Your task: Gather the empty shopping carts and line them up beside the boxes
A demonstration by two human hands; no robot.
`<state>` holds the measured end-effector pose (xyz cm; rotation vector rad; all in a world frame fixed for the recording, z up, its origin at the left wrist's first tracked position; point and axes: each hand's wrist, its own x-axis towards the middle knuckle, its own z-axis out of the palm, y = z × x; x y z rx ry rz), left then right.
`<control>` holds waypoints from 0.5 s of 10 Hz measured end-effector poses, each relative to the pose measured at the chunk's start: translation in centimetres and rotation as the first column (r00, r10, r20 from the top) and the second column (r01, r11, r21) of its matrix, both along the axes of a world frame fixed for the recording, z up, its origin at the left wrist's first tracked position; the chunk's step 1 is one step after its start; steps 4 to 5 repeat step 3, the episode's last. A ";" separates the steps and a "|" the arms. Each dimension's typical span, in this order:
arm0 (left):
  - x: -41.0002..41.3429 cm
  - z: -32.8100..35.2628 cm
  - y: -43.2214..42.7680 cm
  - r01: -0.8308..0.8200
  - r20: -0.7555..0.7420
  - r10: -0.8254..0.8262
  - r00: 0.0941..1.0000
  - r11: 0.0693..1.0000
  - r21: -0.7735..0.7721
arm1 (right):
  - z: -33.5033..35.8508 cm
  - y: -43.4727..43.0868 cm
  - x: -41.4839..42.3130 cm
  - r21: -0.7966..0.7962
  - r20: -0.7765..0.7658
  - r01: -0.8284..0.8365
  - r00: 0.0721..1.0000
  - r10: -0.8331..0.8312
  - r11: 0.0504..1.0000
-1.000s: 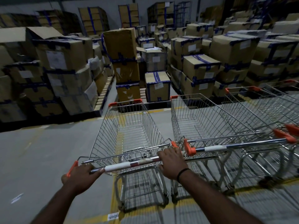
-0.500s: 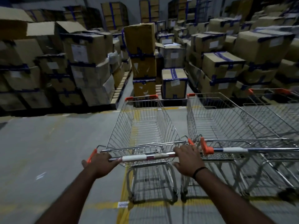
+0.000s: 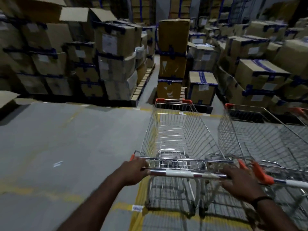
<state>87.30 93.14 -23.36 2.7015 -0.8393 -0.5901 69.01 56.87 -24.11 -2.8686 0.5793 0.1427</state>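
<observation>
Head view: left hand point(image 3: 135, 170) and right hand point(image 3: 240, 183) both grasp the cart point(image 3: 196, 130) handle. Second cart point(image 3: 260, 139) just beside it, boxes point(image 3: 172, 39) ahead.

Three shopping carts point(image 3: 173, 130), two hands point(image 3: 135, 170), dozens of stacked cardboard boxes point(image 3: 173, 35).

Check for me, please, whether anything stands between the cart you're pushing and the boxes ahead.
Nothing visible does: the cart points straight at the stacked boxes with no object between them. The parked cart stands close on its right, alongside rather than ahead.
</observation>
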 end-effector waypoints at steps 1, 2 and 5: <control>1.2 -0.2 1.5 -0.005 0.000 0.005 1.000 0.996 -0.087 | 1.9 1.0 0.5 0.117 -0.118 0.003 0.993 0.011 0.993; 2.1 0.2 1.9 0.018 0.030 -0.013 0.999 0.980 -0.199 | 3.0 2.0 0.9 0.256 -0.019 0.001 1.000 0.004 0.967; 2.7 1.1 1.4 0.037 0.070 -0.019 0.997 0.964 -0.262 | 3.3 3.8 2.1 0.347 0.083 0.042 0.994 -0.076 0.937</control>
